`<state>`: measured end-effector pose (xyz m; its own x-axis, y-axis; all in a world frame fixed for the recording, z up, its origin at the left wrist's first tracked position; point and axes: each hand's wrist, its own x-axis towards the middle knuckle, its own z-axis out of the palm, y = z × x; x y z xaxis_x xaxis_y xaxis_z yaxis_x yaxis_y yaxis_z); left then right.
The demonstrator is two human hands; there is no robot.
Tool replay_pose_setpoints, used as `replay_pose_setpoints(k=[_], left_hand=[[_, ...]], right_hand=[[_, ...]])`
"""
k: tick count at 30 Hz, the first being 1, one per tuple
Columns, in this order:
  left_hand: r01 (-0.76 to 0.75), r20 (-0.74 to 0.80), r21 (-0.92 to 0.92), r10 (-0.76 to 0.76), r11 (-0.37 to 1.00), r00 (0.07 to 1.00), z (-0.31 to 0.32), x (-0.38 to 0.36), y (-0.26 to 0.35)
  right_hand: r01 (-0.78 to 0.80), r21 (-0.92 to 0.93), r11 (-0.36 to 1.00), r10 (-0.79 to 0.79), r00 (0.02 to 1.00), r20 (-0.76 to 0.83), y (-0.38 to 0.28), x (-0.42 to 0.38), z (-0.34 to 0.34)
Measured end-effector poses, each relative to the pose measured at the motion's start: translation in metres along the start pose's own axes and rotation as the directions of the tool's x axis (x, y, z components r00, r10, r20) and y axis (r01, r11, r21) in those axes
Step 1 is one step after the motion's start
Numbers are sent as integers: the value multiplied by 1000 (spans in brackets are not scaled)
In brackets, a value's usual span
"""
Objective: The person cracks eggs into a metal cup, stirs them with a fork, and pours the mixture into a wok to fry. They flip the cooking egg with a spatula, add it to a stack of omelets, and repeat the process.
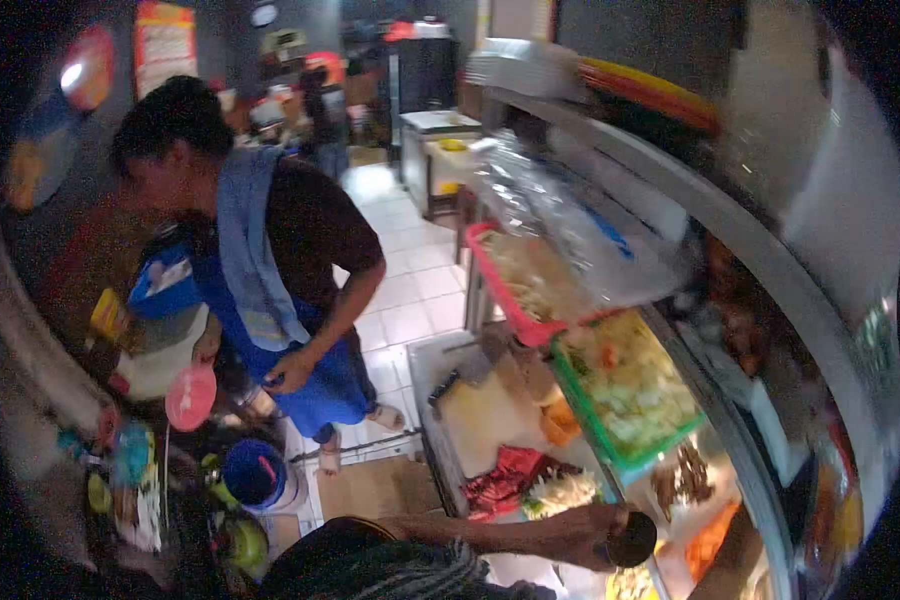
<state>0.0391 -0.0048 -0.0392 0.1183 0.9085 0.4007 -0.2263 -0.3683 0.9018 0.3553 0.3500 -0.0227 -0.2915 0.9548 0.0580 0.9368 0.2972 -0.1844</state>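
From the lower middle, my left arm stretches right over the food counter. At its end my left hand (598, 535) is closed at a dark round object (631, 541), perhaps a small cup; blur hides the fingers. Just beyond lie pale shredded vegetables (565, 492) and a crumpled red plastic bag (505, 482). A brown shape (727, 562) at the lower right looks like my right forearm; its hand cannot be made out. Orange shredded food (711, 538) lies beside it. Above is a green tray (625, 465) of chopped pale-green vegetables.
A co-worker (305, 235) in a blue apron stands to the left, holding a pink dipper (191, 397). A blue bucket (253, 474) is on the floor. A pink tray (530, 325) and a metal shelf frame (710, 195) stand on the right.
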Motion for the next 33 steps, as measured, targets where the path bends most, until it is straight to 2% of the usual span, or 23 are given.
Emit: replay_pose_setpoints(k=[3, 4, 5, 7, 8, 9, 10, 11, 12, 13, 15, 16, 17, 19, 22, 25, 26, 27, 29, 30, 31, 32, 33], left_hand=[[-44, 41, -129, 49, 991, 998, 9, 5, -3], [-102, 34, 218, 97, 971, 995, 2, 3, 10], [-146, 48, 536, 143, 831, 989, -3, 1, 19], [-116, 59, 478, 100, 871, 993, -4, 3, 2], [-83, 80, 412, 55, 908, 995, -3, 5, -18], [87, 3, -472, -98, 877, 995, 20, 11, -114], [-24, 17, -40, 25, 999, 1000, 9, 7, -59], [-147, 31, 396, 146, 907, 989, -3, 4, 4], [-198, 107, 422, 169, 885, 980, -8, 8, 19], [1, 58, 633, -49, 774, 997, -6, 1, 51], [-44, 94, 532, -7, 846, 996, -14, 5, 24], [1, 82, 680, -78, 733, 994, -12, 3, 34], [-202, 148, 659, 138, 725, 979, -15, 2, 19], [-215, 159, 642, 146, 736, 976, -11, 0, 25], [-66, 214, 559, -67, 826, 975, -2, 3, 31], [37, 307, 566, -252, 823, 918, 19, 6, 39], [-78, 333, 540, -127, 838, 934, 28, 1, 30], [-85, 366, 517, -130, 852, 921, 36, -1, 29], [-39, 428, 516, -219, 856, 877, 53, -3, 27], [-78, 466, 467, -170, 881, 869, 62, -6, 21], [-80, 501, 442, -172, 893, 848, 72, -8, 19], [-93, 531, 445, -179, 891, 828, 81, -8, 19], [-107, 560, 448, -185, 887, 807, 89, -9, 19]], right_hand=[[-39, -46, 998, 39, 999, 1, 3, -2, 6], [-62, -45, 997, 62, 998, 0, 4, -12, 3], [-67, -34, 997, 67, 998, -9, 0, -20, 0], [-41, -24, 999, 40, 999, -15, -1, -17, 1], [-36, -13, 999, 35, 999, -29, 4, -23, 0], [-13, -4, 1000, 13, 999, -36, 12, -22, 2], [-11, 2, 1000, 11, 999, -38, 11, -32, -4], [9, 0, 1000, -9, 999, -37, -3, -32, -13], [-8, -5, 1000, 8, 1000, -31, -8, -41, -17], [-23, 1, 1000, 23, 999, -25, -18, -49, -24], [-54, 29, 998, 54, 998, -9, -30, -62, -41], [-59, 59, 996, 59, 998, -3, -38, -65, -53], [-61, 112, 992, 61, 998, -3, -46, -65, -66], [-20, 305, 952, 20, 1000, 6, -70, -75, -99], [48, 654, 755, -119, 991, 64, -106, -121, -132], [80, 825, 560, -354, 923, 151, -140, -201, -137], [65, 876, 478, -454, 872, 183, -158, -240, -146], [1, 704, 710, -330, 884, 332, -169, -270, -153], [115, 560, 821, -354, 871, 340, -172, -314, -137], [71, 425, 902, -274, 856, 439, -180, -331, -135], [35, 279, 960, -183, 831, 525, -186, -345, -135], [-135, 352, 926, -99, 814, 572, -179, -361, -124], [-174, 348, 921, -61, 818, 572, -177, -376, -122]])
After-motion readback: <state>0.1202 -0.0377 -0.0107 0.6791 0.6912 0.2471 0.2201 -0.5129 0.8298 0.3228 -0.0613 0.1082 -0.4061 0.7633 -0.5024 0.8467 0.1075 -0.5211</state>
